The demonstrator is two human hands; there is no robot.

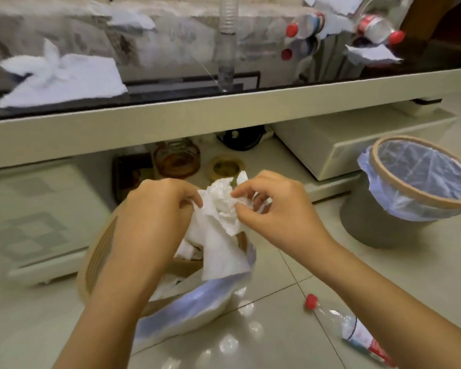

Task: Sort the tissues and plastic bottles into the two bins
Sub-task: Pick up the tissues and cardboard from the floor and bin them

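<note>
Bunching between both hands' fingers (pixel 240 194), the tissue (pixel 221 222) hangs.

text: none legible | bottle on the floor (pixel 357 332): red-and-white label, print too blurred to read | bottles on the table (pixel 375 27): red-and-white labels, also blurred | tissues, bins, shelf items: no lettering or numbers visible

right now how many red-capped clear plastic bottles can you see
3: two red-capped clear plastic bottles lie on the glossy black tabletop at far right, one beside the other, and a third lies on the floor. The tall clear upright bottle shows no cap; others may be hidden.
</note>
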